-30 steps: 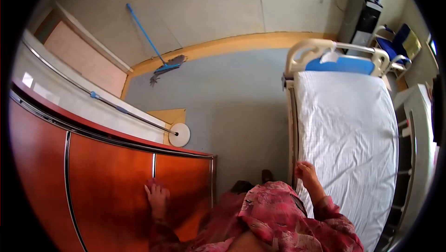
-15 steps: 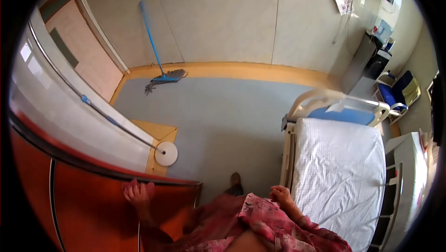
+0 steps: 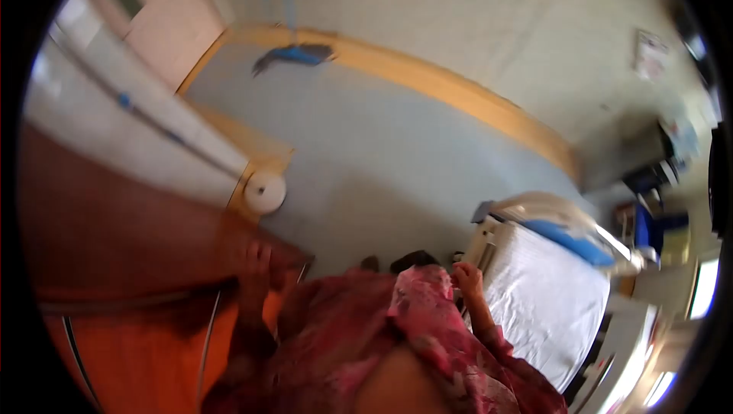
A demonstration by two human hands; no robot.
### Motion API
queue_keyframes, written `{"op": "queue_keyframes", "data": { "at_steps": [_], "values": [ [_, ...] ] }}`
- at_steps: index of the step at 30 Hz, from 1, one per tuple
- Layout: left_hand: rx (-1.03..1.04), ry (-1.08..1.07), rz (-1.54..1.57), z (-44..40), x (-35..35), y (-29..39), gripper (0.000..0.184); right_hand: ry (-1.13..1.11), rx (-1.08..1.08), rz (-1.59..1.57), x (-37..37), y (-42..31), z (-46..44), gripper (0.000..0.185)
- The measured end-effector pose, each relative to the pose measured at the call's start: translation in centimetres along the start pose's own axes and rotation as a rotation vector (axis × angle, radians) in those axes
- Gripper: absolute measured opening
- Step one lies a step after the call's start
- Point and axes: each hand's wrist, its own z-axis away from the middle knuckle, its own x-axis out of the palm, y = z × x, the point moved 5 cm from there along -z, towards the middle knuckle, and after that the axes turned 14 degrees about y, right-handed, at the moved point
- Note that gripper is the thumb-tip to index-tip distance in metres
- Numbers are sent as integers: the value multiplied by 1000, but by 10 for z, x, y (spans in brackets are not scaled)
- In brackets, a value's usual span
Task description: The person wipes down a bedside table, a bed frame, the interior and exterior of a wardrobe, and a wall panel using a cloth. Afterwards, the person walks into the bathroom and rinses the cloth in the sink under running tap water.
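From here I see the left hand [image 3: 254, 263] on the brown cabinet top [image 3: 130, 204], near its end. The right hand [image 3: 468, 282] is curled beside the white bed [image 3: 538, 303]. It's blurry, so I can't tell if either grips anything.

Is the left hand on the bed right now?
No, the left hand is at the cabinet, on the opposite side of the body from the bed.
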Motion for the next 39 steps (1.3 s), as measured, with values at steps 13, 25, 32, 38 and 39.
{"op": "queue_keyframes", "data": {
  "at_steps": [13,25,32,38,39],
  "values": [
    [-343,-358,-444,-31,20,-46,71,-280,-236,193,19,-57,-241,24],
    [-421,-483,-892,-54,5,-35,40,-255,-561,1101,-49,-68,-389,18],
    [-935,-643,-873,-98,14,-70,21,-358,-518,1336,-55,52,-425,17],
    [-1495,-471,-562,-189,56,-125,35,-343,-503,1079,43,-60,-468,18],
    [-1517,-454,-560,-208,80,-133,35,-339,-510,1056,64,-79,-481,18]
  ]
}}
